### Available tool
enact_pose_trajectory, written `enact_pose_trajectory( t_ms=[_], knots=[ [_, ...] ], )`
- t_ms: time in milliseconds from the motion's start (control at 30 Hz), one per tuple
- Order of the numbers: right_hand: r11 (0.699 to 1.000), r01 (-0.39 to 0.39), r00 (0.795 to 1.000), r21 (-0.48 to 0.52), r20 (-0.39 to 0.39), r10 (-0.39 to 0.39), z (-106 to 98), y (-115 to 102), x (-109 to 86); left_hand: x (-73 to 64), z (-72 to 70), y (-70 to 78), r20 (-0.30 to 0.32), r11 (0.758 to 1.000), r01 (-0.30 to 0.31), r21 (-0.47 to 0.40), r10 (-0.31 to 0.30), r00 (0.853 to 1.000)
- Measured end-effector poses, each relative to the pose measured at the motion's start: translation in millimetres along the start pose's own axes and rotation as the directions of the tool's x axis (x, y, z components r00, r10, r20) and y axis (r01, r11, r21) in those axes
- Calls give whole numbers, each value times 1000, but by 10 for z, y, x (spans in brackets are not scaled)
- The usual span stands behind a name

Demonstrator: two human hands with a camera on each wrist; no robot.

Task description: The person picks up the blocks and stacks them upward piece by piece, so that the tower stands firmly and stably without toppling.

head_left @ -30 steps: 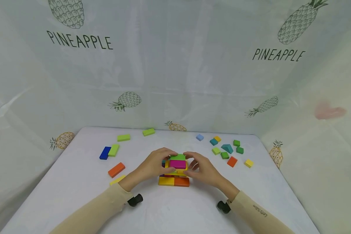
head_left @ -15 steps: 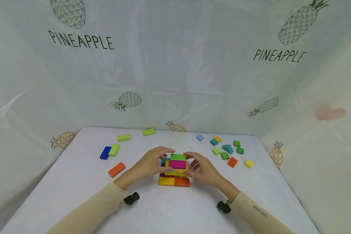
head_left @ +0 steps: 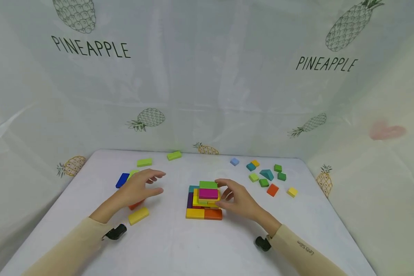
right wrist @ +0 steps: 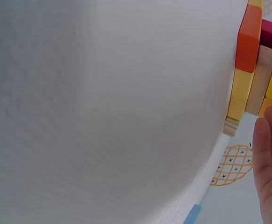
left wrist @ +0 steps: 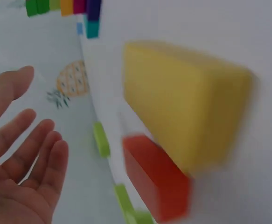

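White cloth (head_left: 207, 84) with pineapples on it hangs at the back. In front is a white table (head_left: 200, 253). Two arms in tan sleeves (head_left: 67, 247) reach over it.

The left hand (head_left: 135, 188) is out on the left side. Its thumb and fingers are spread apart, and it holds nothing. The right hand (head_left: 239, 197) is by the right side of the block stack (head_left: 201, 201). Its thumb and first finger are apart, like a letter C. I can't tell if the tips touch the blocks.

The stack is in the middle, wide at the bottom and thinner up high. At the top are a pink block (head_left: 208, 194) and a green block (head_left: 208, 185). I think building is the step in hand, with the right hand maybe keeping things steady. To add more, the next move calls for a soft pinch on one long block, and no bumping the stack.

Near the left hand are a yellow block (head_left: 138, 216), an orange-red block (head_left: 136, 204) that it partly hides, and a blue block (head_left: 122, 180). Last come the littlest ones on the right, like a small yellow cube (head_left: 292, 192) and a pale blue cube (head_left: 234, 161).
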State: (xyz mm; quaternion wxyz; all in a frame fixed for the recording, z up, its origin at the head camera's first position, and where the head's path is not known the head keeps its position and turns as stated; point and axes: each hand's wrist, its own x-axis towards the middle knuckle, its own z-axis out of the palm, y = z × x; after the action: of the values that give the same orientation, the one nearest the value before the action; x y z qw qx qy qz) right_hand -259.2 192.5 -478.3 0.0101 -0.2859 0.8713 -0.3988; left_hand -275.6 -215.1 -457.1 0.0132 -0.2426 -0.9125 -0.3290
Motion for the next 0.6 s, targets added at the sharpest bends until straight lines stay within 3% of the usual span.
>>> enact_pose_trajectory(
  t_ms=[200,333,600],
  knots=[
    [1000,-8,1000,-4,1,8,-11,-5,6,-294,-107,-381,10,989,118,88,-120,993],
    [1000,-13,1000,-3,5,13,-10,-14,7,-431,-117,-533,37,981,169,99,-174,984],
    [1000,-9,1000,-5,1,9,-3,-18,8,-537,-143,-563,29,982,141,126,-146,989]
  ],
)
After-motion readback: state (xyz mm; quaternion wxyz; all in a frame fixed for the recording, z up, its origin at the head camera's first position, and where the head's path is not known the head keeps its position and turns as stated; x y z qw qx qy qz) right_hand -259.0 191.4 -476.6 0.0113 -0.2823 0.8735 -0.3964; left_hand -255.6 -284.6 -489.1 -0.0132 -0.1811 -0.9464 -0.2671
